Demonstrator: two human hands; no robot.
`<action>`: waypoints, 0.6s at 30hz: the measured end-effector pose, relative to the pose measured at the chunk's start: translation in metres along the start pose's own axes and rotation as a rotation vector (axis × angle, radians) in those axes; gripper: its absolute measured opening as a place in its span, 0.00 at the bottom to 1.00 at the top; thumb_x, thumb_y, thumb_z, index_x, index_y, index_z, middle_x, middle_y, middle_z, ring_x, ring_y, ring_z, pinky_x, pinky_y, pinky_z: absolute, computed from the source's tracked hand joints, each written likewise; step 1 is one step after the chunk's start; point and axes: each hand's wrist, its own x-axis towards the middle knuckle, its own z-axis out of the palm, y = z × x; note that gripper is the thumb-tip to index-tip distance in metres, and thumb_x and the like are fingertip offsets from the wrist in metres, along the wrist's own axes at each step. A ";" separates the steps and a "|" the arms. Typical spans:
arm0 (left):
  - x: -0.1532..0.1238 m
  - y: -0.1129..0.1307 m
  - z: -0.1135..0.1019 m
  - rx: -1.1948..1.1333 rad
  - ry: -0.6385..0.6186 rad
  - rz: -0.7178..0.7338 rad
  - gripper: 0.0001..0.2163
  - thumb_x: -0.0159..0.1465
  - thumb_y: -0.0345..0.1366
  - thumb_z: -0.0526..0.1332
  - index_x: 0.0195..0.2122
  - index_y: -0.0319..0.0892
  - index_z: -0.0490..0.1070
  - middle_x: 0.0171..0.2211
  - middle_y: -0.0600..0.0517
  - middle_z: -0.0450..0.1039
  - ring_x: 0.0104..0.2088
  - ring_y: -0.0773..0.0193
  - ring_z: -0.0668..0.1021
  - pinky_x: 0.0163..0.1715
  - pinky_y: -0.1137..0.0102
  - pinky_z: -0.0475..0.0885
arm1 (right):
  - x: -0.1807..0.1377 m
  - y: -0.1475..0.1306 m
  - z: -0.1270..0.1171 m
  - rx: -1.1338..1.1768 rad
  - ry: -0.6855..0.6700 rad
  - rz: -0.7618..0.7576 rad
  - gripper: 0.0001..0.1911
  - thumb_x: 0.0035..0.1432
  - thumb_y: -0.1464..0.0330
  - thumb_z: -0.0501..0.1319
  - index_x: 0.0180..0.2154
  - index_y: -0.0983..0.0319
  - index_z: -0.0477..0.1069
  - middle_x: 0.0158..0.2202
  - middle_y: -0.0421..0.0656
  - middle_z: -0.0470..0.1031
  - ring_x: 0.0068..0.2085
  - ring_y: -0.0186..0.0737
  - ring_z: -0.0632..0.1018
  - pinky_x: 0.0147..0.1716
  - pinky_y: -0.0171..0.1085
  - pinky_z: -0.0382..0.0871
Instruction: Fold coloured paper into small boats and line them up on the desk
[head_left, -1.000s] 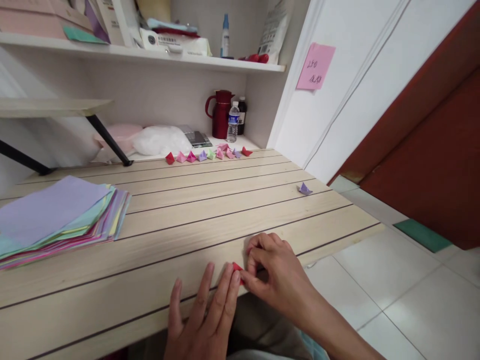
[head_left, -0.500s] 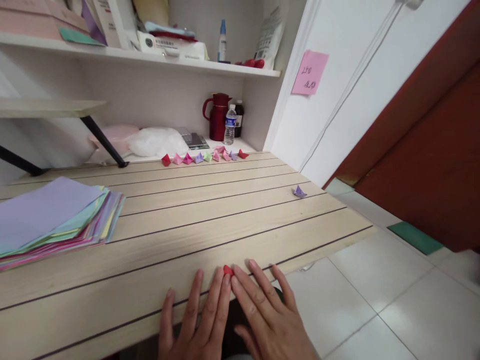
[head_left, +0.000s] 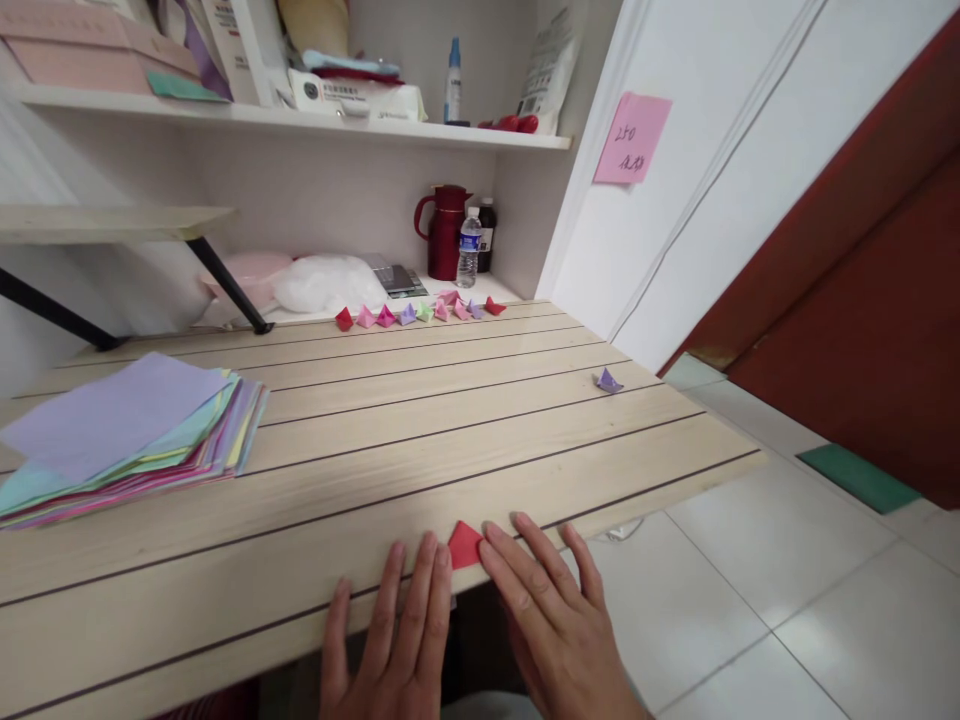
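A small piece of folded red paper (head_left: 465, 546) lies flat at the table's front edge, its pointed end facing away from me. My left hand (head_left: 397, 630) rests on the wood to its left, fingers stretched out, the index fingertip at the paper's left edge. From the other side, my right hand (head_left: 551, 610) also lies with outstretched fingers, its index fingertip touching the paper's right edge. The thumbs are mostly hidden. Far back stands a row of small folded paper boats (head_left: 407, 314) in several colours. A single purple paper boat (head_left: 609, 381) sits apart at the right.
A stack of coloured paper sheets (head_left: 135, 420) lies on the left of the slatted table (head_left: 390, 420). Behind it rises a small stand with black legs (head_left: 229, 285). A red jug (head_left: 446, 232) and a water bottle (head_left: 469, 250) stand at the back. Tiled floor (head_left: 720, 600) drops away right.
My hands have moved apart slightly, uncovering the red paper that was mostly under my fingertips. The whole view has shifted a little, so the background sits further right.
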 end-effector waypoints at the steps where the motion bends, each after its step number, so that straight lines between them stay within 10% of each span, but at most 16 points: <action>1: 0.000 0.000 0.000 -0.001 0.000 -0.003 0.26 0.63 0.30 0.49 0.64 0.43 0.62 0.65 0.56 0.62 0.71 0.64 0.45 0.68 0.50 0.35 | -0.002 0.001 0.001 0.006 0.018 0.019 0.33 0.61 0.83 0.49 0.66 0.61 0.57 0.66 0.40 0.62 0.68 0.50 0.58 0.65 0.57 0.40; 18: 0.001 0.002 0.006 -0.054 0.094 -0.025 0.24 0.65 0.30 0.49 0.63 0.45 0.63 0.62 0.56 0.67 0.70 0.65 0.49 0.68 0.51 0.36 | 0.017 -0.002 -0.002 0.170 0.131 -0.004 0.24 0.64 0.79 0.55 0.61 0.61 0.66 0.52 0.46 0.76 0.55 0.48 0.71 0.54 0.48 0.59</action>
